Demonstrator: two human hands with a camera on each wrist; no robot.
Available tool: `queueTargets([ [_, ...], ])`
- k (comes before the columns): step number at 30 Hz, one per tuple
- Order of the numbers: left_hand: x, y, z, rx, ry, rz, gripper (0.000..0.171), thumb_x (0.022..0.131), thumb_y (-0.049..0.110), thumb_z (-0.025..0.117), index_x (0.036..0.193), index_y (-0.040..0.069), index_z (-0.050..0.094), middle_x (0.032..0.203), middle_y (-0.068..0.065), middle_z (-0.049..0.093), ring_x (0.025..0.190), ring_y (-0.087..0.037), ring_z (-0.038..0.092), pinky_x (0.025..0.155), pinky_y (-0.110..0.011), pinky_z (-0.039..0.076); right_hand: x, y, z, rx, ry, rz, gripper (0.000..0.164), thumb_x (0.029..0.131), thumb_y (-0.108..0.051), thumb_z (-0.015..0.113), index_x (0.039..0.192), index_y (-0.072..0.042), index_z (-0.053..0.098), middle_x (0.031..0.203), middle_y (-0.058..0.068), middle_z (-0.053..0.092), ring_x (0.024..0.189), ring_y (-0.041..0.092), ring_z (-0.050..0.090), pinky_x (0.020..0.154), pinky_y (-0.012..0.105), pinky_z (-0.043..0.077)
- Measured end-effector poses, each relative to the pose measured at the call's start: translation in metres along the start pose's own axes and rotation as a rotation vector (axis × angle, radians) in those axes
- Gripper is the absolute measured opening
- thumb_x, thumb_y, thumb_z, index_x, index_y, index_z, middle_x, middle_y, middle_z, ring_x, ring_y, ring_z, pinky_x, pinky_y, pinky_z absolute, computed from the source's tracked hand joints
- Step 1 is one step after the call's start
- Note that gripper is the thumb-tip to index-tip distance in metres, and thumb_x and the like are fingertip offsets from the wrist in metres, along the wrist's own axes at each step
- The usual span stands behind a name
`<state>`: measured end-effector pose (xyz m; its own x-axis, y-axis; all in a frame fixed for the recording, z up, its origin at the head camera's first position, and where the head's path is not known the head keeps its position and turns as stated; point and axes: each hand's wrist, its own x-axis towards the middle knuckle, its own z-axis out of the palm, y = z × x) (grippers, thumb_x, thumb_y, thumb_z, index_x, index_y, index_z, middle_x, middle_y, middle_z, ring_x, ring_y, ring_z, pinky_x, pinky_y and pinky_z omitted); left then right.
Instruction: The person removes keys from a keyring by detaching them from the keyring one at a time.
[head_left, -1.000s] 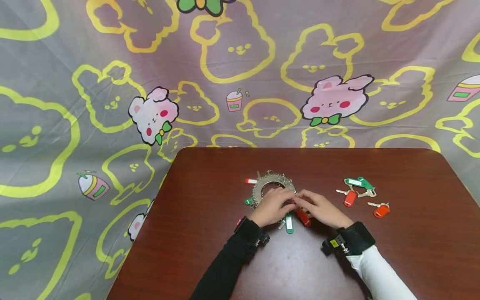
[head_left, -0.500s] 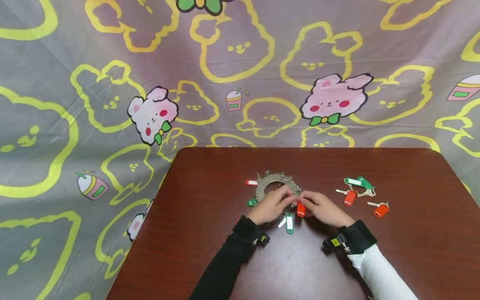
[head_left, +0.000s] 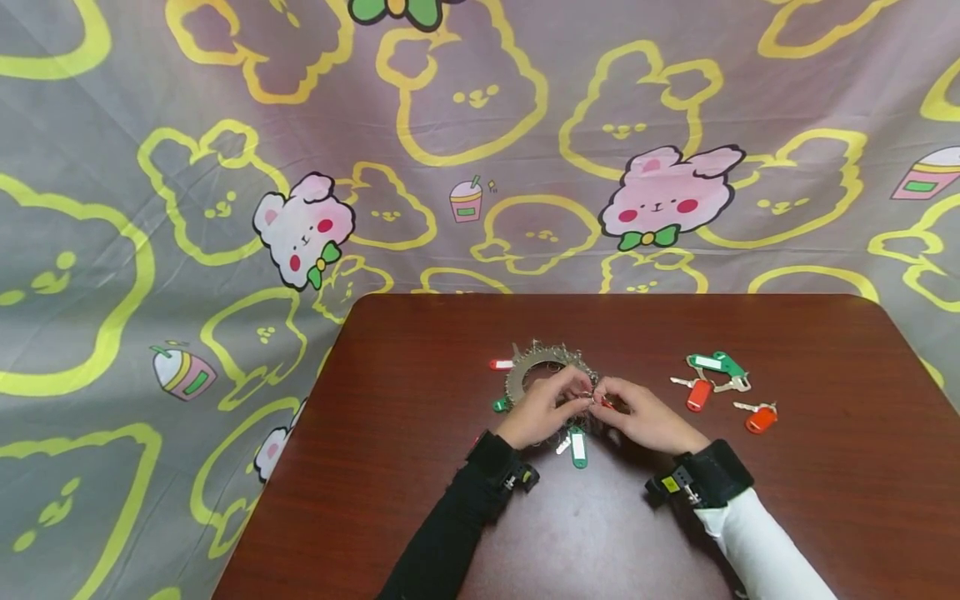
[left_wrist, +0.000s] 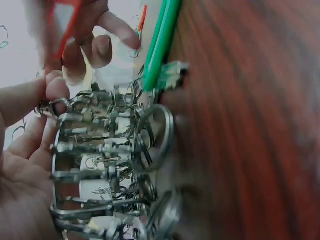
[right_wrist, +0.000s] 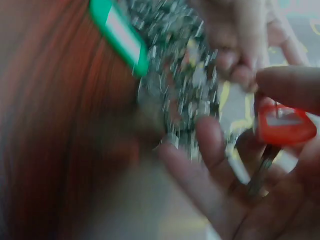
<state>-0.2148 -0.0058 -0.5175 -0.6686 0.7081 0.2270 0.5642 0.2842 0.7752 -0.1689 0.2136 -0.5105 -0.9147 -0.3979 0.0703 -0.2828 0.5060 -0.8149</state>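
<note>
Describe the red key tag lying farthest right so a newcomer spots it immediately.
On the brown table, look right of the right hand. Of the tagged keys there, pick the red tag lying apart; the other red one sits beside two green tags.

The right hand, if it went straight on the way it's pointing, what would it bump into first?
Probably the left hand, just in front of the right hand in the head view. I can't tell whether they already touch.
</note>
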Motion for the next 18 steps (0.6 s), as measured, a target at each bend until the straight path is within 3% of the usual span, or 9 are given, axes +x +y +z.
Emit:
queueTargets([
  [2, 0.0, 0.0, -0.002, -0.029, 0.013, -0.003, 0.02, 0.104, 0.015, 0.063, 0.123, 0.012, 0.055, 0.103, -0.006, 0.073, 0.094, -0.008, 0.069, 0.081, -0.018, 0.052, -0.001, 0.001, -0.003, -0.057, 0.039, -0.06, 0.003, 0.101, -0.017, 0.069, 0.1, -0.015, 0.067, 0.091, -0.005, 0.06, 0.078, 0.007, 0.056, 0.07, 0.026, 0.047],
  [4, 0.0, 0.0, -0.004, -0.062, 0.019, -0.009, 0.022, 0.104, 0.013, 0.063, 0.123, 0.01, 0.054, 0.101, -0.008, 0.074, 0.094, -0.011, 0.071, 0.078, -0.019, 0.052, -0.001, 0.002, -0.007, -0.078, 0.061, -0.099, 0.003, 0.101, -0.013, 0.068, 0.102, -0.012, 0.071, 0.092, -0.004, 0.063, 0.079, 0.007, 0.058, 0.07, 0.025, 0.05],
  [9, -0.001, 0.0, -0.008, -0.065, 0.004, -0.018, 0.03, 0.101, 0.01, 0.068, 0.125, 0.007, 0.051, 0.099, -0.008, 0.076, 0.096, -0.013, 0.072, 0.086, -0.023, 0.051, -0.002, 0.001, -0.015, -0.013, 0.009, -0.063, 0.01, 0.104, -0.009, 0.062, 0.099, -0.006, 0.07, 0.079, -0.004, 0.067, 0.074, 0.014, 0.068, 0.07, 0.026, 0.056],
  [11, -0.001, 0.0, -0.007, 0.002, -0.002, -0.003, 0.036, 0.098, 0.011, 0.072, 0.127, 0.008, 0.051, 0.1, -0.006, 0.075, 0.096, -0.011, 0.07, 0.089, -0.023, 0.051, -0.003, 0.001, -0.017, 0.019, -0.018, -0.032, 0.01, 0.104, -0.009, 0.061, 0.111, -0.007, 0.069, 0.075, -0.004, 0.067, 0.071, 0.019, 0.069, 0.068, 0.027, 0.055],
  [15, 0.0, 0.0, -0.005, 0.194, 0.041, 0.047, 0.037, 0.095, 0.013, 0.077, 0.126, 0.011, 0.056, 0.103, 0.0, 0.073, 0.095, -0.007, 0.068, 0.084, -0.019, 0.052, -0.004, -0.001, -0.019, 0.084, -0.042, -0.008, 0.033, 0.104, -0.006, 0.06, 0.136, -0.015, 0.06, 0.073, 0.005, 0.066, 0.068, 0.026, 0.07, 0.061, 0.031, 0.052],
  [18, 0.001, 0.001, -0.004, 0.306, 0.106, 0.105, 0.027, 0.096, 0.014, 0.076, 0.119, 0.013, 0.063, 0.105, 0.001, 0.074, 0.096, -0.008, 0.069, 0.082, -0.017, 0.053, -0.004, -0.003, -0.019, 0.088, -0.029, -0.009, 0.034, 0.105, -0.005, 0.059, 0.135, -0.02, 0.062, 0.073, 0.008, 0.065, 0.068, 0.027, 0.068, 0.058, 0.029, 0.05],
])
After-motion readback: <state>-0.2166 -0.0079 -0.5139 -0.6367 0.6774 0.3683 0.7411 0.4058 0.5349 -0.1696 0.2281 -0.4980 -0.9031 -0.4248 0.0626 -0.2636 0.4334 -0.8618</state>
